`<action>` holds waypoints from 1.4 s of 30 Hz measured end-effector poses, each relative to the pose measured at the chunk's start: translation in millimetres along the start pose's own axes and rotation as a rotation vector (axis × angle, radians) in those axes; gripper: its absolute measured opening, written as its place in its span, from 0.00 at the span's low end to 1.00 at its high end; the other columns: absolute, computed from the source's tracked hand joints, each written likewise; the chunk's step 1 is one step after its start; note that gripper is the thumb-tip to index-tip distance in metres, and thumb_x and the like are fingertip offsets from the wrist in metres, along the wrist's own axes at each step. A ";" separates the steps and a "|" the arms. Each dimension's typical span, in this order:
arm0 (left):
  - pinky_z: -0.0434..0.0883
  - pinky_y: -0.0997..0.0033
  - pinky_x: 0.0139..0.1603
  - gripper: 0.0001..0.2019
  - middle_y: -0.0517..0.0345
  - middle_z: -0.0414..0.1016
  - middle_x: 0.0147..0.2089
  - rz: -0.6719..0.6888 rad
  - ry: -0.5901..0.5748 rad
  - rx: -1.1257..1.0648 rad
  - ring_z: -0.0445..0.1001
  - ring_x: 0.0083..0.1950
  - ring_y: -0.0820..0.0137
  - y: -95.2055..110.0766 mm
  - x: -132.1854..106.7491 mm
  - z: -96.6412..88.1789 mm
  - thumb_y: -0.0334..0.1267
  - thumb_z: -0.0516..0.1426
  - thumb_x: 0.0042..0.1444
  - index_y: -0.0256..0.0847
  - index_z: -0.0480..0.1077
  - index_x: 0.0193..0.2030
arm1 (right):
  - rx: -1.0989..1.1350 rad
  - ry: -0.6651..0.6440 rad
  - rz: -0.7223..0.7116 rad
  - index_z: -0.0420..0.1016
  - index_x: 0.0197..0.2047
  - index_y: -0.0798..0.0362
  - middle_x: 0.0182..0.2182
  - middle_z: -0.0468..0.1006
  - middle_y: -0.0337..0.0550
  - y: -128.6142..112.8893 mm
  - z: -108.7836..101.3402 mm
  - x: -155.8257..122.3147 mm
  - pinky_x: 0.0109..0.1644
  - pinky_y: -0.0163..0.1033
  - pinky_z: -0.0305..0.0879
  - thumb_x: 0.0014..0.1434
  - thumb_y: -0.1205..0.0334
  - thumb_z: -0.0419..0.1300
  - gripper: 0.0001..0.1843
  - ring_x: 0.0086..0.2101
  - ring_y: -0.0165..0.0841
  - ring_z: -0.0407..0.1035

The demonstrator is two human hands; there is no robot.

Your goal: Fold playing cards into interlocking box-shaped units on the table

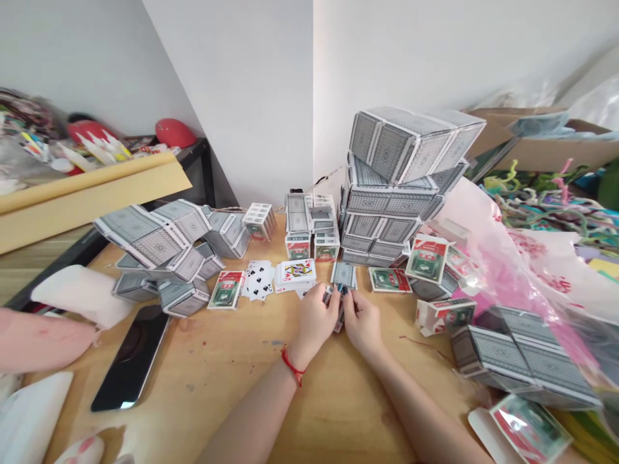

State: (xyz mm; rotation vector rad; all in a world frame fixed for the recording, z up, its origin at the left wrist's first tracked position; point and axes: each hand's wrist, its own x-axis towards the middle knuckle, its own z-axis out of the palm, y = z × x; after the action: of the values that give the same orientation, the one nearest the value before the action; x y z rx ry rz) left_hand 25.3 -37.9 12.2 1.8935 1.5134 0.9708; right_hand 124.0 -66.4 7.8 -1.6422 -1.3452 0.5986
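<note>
My left hand [315, 321], with a red string round its wrist, and my right hand [362, 320] meet over the middle of the wooden table [232, 380]. Both are closed on a small stack of playing cards [338, 308] held between them. Just beyond the fingers lie a face-down pile [343, 274], a face-up pile with a queen on top [296, 270], and fanned spade cards [258, 278]. A red and green card box [226, 289] lies to the left.
Wrapped blocks of card decks are stacked at the back right [399, 187], left [164, 251] and near right [522, 361]. A dark phone [130, 361] lies at the left. Pink plastic [498, 258] and cardboard boxes [541, 142] crowd the right side.
</note>
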 end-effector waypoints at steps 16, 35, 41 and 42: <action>0.56 0.76 0.23 0.18 0.63 0.59 0.19 -0.126 -0.034 -0.300 0.59 0.23 0.76 -9.8 7.4 -10.5 0.45 0.46 0.56 0.39 0.56 0.19 | 0.307 -0.144 0.016 0.67 0.28 0.54 0.20 0.67 0.38 -2.9 2.0 -1.4 0.24 0.32 0.57 0.57 0.53 0.49 0.15 0.20 0.28 0.60; 0.57 0.77 0.26 0.13 0.65 0.55 0.22 -0.097 -0.040 -0.381 0.57 0.25 0.76 -11.0 5.5 -6.4 0.43 0.46 0.57 0.40 0.54 0.24 | 0.473 -0.195 0.097 0.63 0.31 0.53 0.21 0.62 0.34 2.4 2.2 8.0 0.24 0.31 0.57 0.55 0.52 0.51 0.12 0.21 0.27 0.57; 0.60 0.77 0.29 0.09 0.64 0.60 0.26 -0.061 -0.109 -0.425 0.60 0.28 0.76 -7.6 6.3 -12.1 0.42 0.49 0.55 0.39 0.60 0.29 | 0.530 -0.269 0.082 0.63 0.33 0.52 0.23 0.62 0.34 3.5 -1.6 10.7 0.23 0.32 0.56 0.54 0.54 0.53 0.10 0.21 0.26 0.57; 0.60 0.77 0.30 0.09 0.63 0.61 0.26 -0.058 -0.105 -0.428 0.60 0.29 0.76 -7.5 6.2 -12.7 0.41 0.49 0.54 0.39 0.60 0.29 | 0.542 -0.287 0.087 0.63 0.33 0.52 0.22 0.62 0.33 3.6 -2.4 11.0 0.22 0.31 0.55 0.53 0.54 0.54 0.10 0.20 0.26 0.56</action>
State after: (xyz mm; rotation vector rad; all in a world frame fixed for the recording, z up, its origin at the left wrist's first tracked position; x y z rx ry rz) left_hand 11.4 -30.6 15.4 1.5607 1.1804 1.0529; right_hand 131.0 -56.8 7.7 -1.2027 -1.1723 1.1729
